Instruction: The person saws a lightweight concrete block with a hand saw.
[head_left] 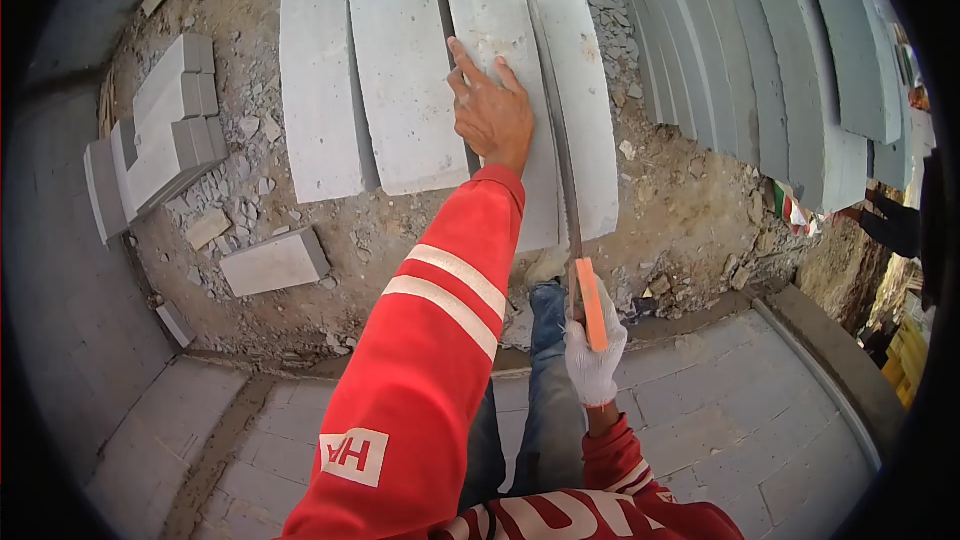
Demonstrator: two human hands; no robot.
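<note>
My bare left hand (492, 110) lies with fingers spread on a long pale concrete block (490, 0), its fingertips near that block's left edge. My right hand (594, 365), in a white knitted glove, is closed around the orange handle of a hand saw (592, 305). The saw's long, narrow blade points away from me, along the line between the block under my left hand and the pale block (580, 90) to its right. Two more long blocks (410, 80) lie side by side left of my hand, with dark gaps between them.
A row of grey slabs (720, 50) leans at the right. Several blocks (175, 130) are stacked at the left, near a loose block (275, 262) on rubble-strewn ground. A block wall (720, 390) runs below me. A dark sleeve (893, 225) shows at the far right.
</note>
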